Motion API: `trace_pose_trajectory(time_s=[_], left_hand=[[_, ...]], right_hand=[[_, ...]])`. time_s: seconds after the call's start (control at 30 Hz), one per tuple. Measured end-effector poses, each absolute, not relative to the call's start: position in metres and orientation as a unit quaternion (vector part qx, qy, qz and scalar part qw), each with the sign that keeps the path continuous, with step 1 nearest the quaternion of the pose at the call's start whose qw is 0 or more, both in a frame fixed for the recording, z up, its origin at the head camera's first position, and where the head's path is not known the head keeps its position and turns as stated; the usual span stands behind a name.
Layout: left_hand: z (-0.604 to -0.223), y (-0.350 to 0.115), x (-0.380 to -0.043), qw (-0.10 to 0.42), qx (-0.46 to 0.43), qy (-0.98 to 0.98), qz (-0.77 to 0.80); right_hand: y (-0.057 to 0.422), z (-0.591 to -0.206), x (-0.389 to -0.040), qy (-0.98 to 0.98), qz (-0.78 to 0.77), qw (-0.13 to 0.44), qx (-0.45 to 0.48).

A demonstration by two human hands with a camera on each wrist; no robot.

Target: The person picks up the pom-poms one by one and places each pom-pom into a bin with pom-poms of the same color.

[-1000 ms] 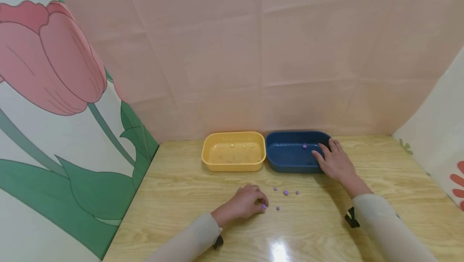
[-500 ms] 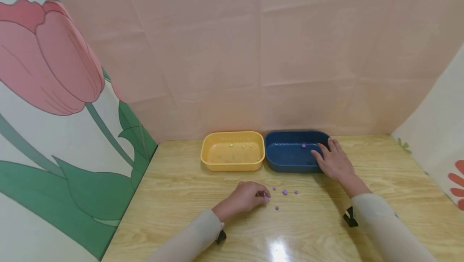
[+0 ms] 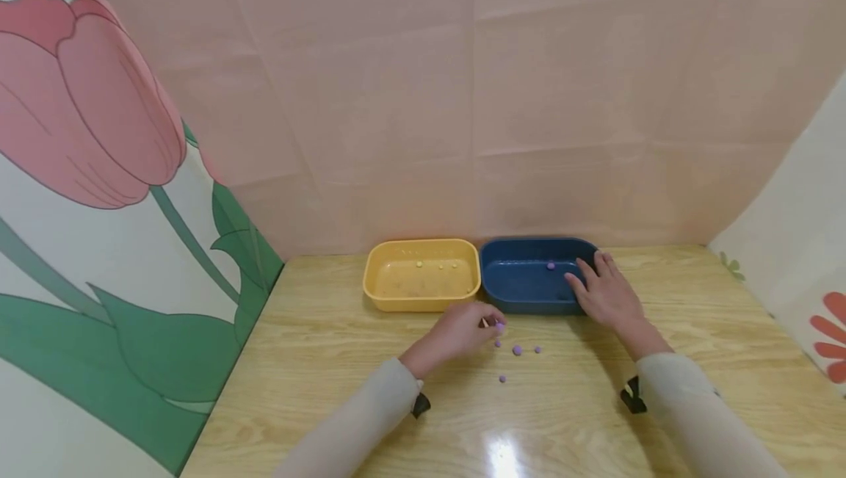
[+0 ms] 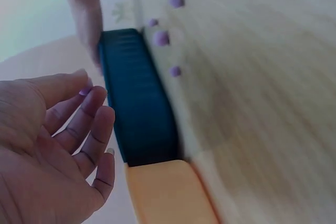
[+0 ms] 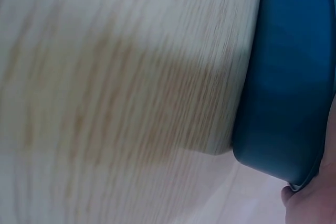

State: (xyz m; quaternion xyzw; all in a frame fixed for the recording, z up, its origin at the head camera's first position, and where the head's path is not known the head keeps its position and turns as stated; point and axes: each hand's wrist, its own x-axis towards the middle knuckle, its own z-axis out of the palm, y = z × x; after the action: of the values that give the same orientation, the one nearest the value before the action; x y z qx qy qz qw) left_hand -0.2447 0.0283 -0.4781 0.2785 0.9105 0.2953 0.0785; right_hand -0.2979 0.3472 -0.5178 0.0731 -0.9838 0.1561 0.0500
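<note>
The person's left hand [image 3: 465, 329] pinches a small purple ball [image 3: 500, 327] between the thumb and index finger; the other fingers are bent loosely, as the left wrist view shows. The held ball is clear of the table, near the front wall of the blue tray [image 3: 529, 308]. Just in front of that hand, four loose purple balls [image 3: 518, 350] rest on the wood-grain table [image 3: 562, 426]: three form a rough row, and the fourth lies nearer to the person. The right hand [image 3: 611, 303] is spread over the right end of the blue tray, touching its rim, with the thumb over the interior. One purple ball [image 3: 551, 265] sits inside this tray, toward the back. The yellow tray [image 3: 421, 305] stands directly to its left, side by side with it, and contains at least three small pale-yellow balls [image 3: 419, 264]. Light sleeves [image 3: 681, 390] cover both forearms. Behind the trays I see a creased pink sheet [image 3: 463, 96]; a tulip picture [image 3: 106, 111] occupies the wall at left.
</note>
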Motion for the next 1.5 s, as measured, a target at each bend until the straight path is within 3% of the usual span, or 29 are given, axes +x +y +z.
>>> trace_pose_trajectory(time_s=[0.67,1.5], left_hand=[[-0.463,0.063,-0.287,0.043,0.251,0.913,0.320],[-0.465,0.099,-0.328,-0.023,0.227,0.955,0.189]], right_hand=[[0.348,-0.516,-0.297,-0.983,0.161,0.045,0.075],[0.344,-0.514,-0.295,-0.984,0.158,0.037,0.069]])
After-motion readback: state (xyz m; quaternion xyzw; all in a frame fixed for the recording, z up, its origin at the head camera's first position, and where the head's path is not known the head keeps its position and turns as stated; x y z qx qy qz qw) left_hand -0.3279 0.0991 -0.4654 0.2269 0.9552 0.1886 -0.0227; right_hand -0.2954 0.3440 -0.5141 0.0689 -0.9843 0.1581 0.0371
